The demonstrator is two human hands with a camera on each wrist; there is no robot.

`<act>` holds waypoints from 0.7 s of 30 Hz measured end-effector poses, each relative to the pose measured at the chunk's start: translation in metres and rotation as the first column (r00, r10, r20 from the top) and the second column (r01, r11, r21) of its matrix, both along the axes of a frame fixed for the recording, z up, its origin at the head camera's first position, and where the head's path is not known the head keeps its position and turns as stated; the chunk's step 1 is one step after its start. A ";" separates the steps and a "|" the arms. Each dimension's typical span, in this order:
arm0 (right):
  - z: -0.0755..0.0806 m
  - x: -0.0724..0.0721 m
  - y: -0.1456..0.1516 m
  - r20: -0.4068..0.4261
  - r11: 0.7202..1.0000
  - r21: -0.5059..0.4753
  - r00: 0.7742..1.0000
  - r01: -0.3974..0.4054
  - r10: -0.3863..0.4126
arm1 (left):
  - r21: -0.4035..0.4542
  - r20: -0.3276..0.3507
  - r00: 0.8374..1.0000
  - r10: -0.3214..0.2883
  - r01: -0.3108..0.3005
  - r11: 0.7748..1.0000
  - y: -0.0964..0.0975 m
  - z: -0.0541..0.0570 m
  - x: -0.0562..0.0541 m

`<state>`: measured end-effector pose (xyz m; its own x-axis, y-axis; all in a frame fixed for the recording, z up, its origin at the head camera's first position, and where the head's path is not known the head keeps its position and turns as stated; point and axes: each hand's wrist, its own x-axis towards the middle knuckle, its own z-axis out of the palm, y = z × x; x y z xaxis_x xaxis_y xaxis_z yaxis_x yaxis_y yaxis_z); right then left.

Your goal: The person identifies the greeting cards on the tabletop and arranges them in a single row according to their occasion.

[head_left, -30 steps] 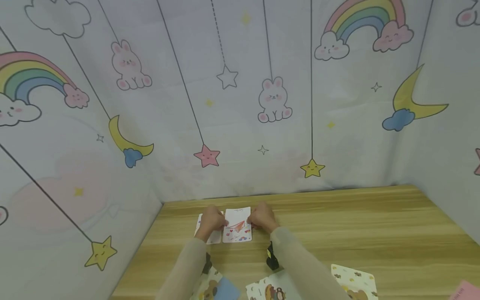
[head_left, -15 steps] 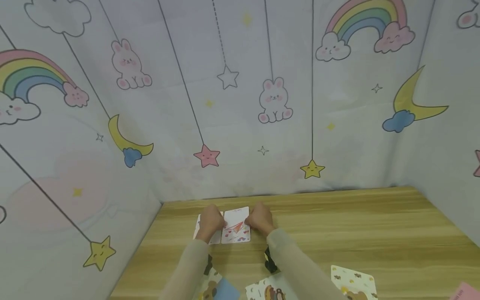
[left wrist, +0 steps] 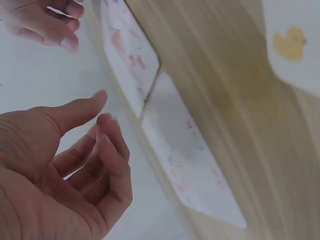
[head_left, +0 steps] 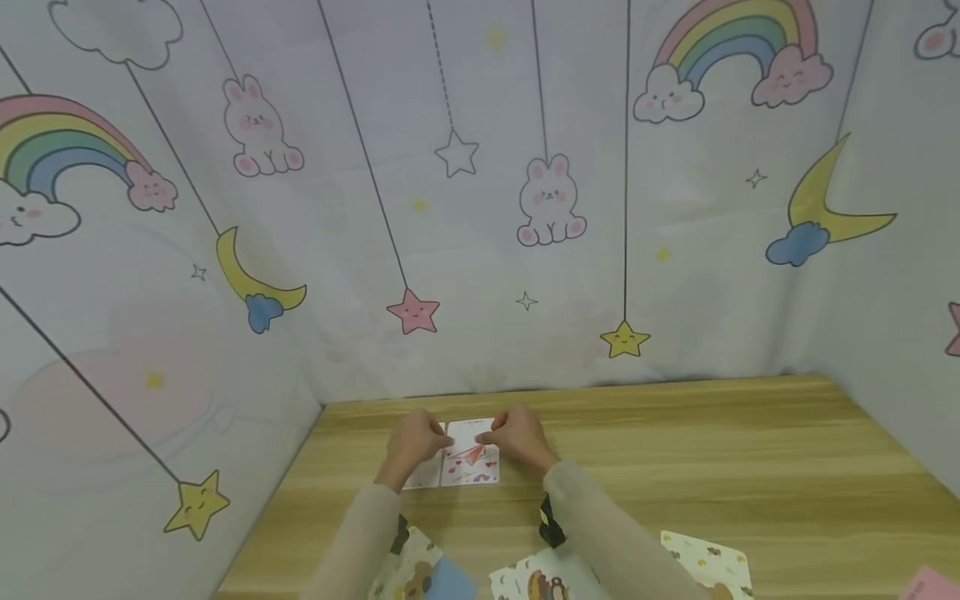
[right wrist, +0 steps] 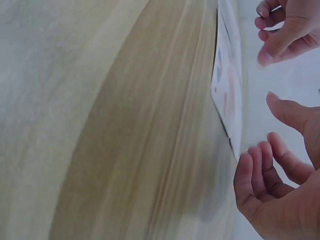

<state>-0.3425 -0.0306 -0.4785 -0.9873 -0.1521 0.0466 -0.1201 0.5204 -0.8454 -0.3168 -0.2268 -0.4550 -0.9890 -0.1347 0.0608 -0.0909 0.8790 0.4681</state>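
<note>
Two white cards lie side by side near the back left of the wooden table. The right one [head_left: 471,472] bears a red paper plane, hearts and a small rainbow; the left one [head_left: 424,477] is partly covered by my left hand [head_left: 414,442]. My right hand [head_left: 521,435] hovers over the plane card's right side. In the left wrist view, the left hand [left wrist: 75,165] is loosely bent, with thumb and fingers apart and nothing between them. Likewise, the right hand [right wrist: 280,180] in the right wrist view has a gap between thumb and fingers, beside the card [right wrist: 229,85].
Along the near side of the table lie a bear-print card [head_left: 405,565], a blue piece [head_left: 452,578], a monkey-print card [head_left: 543,578], a cream patterned card [head_left: 708,560] and a pink piece [head_left: 930,583]. A printed cloth [head_left: 480,350] hangs behind the table.
The plane card has shifted slightly left, close against the left card. Both hands have let go of its edges and lifted, their fingers loosening.
</note>
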 end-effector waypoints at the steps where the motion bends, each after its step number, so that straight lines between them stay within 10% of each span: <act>1: 0.001 0.001 0.000 -0.003 1.000 0.002 1.000 -0.020 0.020 | -0.006 -0.012 1.000 -0.013 0.013 1.000 -0.001 0.002 0.002; 13: 0.009 0.020 -0.004 -0.100 0.953 0.045 0.948 -0.300 0.303 | 0.140 -0.054 0.991 -0.121 0.127 0.982 0.000 0.032 0.044; 21: 0.023 0.035 -0.003 -0.134 0.898 0.087 0.888 -0.431 0.440 | 0.008 -0.010 0.987 -0.162 0.162 0.987 -0.010 0.026 0.083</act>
<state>-0.3070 -0.0336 -0.4556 -0.8038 -0.5715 0.1652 -0.4655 0.4313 -0.7729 -0.2342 -0.2369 -0.4286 -0.9972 0.0267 0.0694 0.0566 0.8776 0.4760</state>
